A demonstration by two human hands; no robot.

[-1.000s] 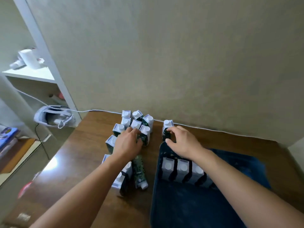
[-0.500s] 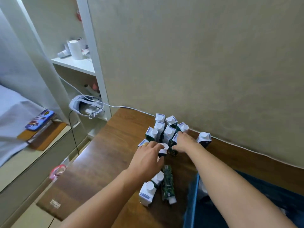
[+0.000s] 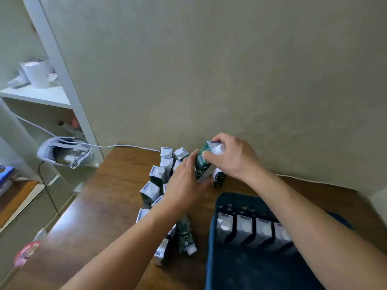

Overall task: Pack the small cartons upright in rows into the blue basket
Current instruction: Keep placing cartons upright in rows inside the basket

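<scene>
Head view is showing both of the person's hands meeting above the far edge of a brown wooden table (image 3: 100,208). The right hand (image 3: 232,158) is curling its fingers and thumb around the capped top of a green-and-white carton (image 3: 203,164), holding it tilted and lifted off the table. The left hand (image 3: 186,185) is lying flat against the carton's left side, its fingers straight and pressed together, the thumb reaching under the carton's lower end.

Just left of the left hand, and partly hidden behind it, a cluster of upright cartons (image 3: 159,174) is standing on the table, white caps facing up. Under the left forearm, nearer the person, a fallen carton (image 3: 185,235) is lying on its side, its cap pointing toward the camera, and another white-topped one (image 3: 162,251) is standing just beside it. Right below the right hand, one more small carton (image 3: 218,178) is standing alone near the wall.

Below the right forearm, the blue basket (image 3: 211,248) is sitting on the table, holding a row of four cartons (image 3: 245,229) upright, side by side and touching. The lifted carton is hanging beyond the basket's far rim, not over it.

Far left of both hands, a white headset (image 3: 62,151) with a cable is resting by a white shelf (image 3: 41,97).
</scene>
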